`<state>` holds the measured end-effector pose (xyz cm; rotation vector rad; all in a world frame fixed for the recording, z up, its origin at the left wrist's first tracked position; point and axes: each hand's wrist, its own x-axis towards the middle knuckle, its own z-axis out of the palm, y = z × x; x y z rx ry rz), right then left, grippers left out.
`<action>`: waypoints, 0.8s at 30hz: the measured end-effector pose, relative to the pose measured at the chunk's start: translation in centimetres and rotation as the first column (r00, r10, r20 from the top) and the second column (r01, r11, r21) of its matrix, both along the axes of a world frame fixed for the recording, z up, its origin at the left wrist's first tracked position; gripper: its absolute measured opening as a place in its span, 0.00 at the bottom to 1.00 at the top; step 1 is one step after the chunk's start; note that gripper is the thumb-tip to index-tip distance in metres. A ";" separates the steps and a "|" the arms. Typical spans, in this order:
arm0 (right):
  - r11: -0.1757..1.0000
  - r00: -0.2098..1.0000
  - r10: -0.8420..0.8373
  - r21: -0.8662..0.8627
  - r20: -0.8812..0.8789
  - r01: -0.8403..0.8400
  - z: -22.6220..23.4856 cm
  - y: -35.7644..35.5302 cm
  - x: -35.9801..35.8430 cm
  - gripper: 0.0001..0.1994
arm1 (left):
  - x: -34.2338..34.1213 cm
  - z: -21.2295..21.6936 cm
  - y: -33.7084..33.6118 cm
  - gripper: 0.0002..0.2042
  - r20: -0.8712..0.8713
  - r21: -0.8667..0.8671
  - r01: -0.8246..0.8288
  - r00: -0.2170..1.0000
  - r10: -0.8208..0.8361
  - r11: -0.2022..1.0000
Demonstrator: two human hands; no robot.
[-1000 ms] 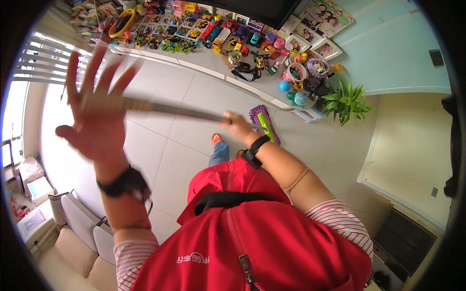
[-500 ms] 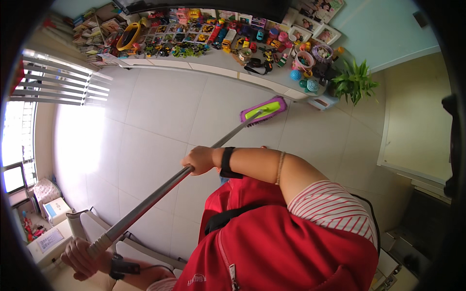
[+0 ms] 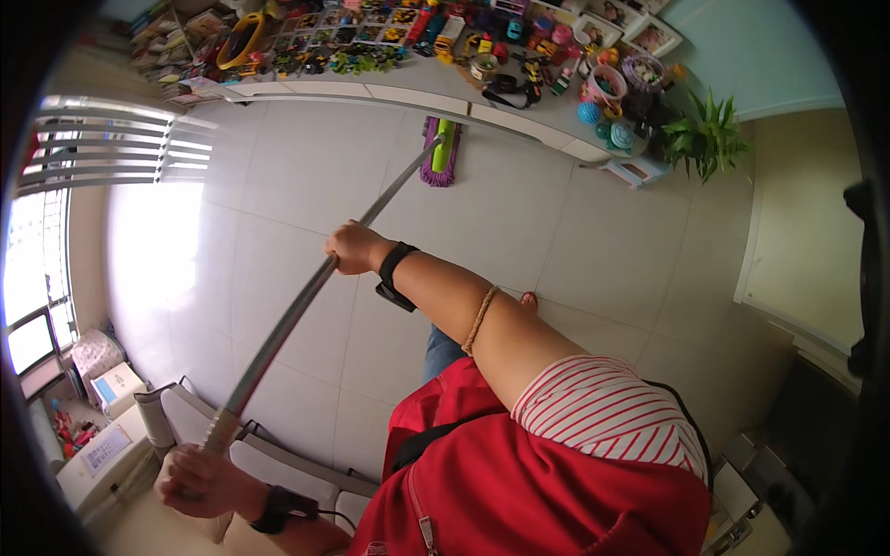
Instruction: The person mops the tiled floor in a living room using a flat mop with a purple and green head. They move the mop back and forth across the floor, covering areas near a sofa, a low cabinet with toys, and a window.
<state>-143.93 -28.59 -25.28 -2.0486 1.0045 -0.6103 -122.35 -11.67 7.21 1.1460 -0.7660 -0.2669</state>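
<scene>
A flat mop with a long grey metal pole slants from the lower left up to the cabinet's base. My left hand is closed around the ribbed grip at the pole's near end. Farther up, my right hand wraps the middle of the pole, with that arm stretched across my red apron. The mop head, a green plate on a purple fringed pad, lies on the tiled floor. Its far end meets the lower front of the cabinet.
A long low cabinet runs across the far side, loaded with toys, picture frames and books. A small stool and a potted plant stand at its right end. Folding chairs are at lower left, below a bright window.
The mop head has moved left and farther away, turning so it points toward the cabinet. My right hand has reached forward and left; my left hand has shifted slightly right.
</scene>
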 end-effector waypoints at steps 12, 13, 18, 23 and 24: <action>0.863 0.866 -0.497 0.136 0.057 0.487 1.3 20.0 -24.5 0.05 | -16.4 1.0 -4.3 0.14 -0.135 -0.052 0.865 0.488 -0.862 0.498; 0.823 0.827 -0.560 0.153 0.055 0.547 0.6 22.7 -27.4 0.05 | -19.5 -1.0 -3.8 0.13 -0.064 0.119 0.581 0.814 -0.578 0.805; 0.623 0.625 -0.773 0.056 -0.113 0.780 -4.5 36.2 -39.2 0.08 | -33.2 -9.0 1.1 0.15 -0.352 -0.112 0.973 0.152 -0.924 0.203; 0.550 0.545 -0.710 0.131 -0.447 0.824 -8.5 48.4 -45.5 0.13 | -40.0 -16.4 10.7 0.12 -0.466 0.043 0.999 0.021 -0.884 0.001; 0.519 0.567 -0.636 0.254 -0.524 0.816 -8.9 50.3 -46.3 0.13 | -39.9 -17.4 12.3 0.13 -0.521 0.116 0.990 -0.009 -0.854 -0.081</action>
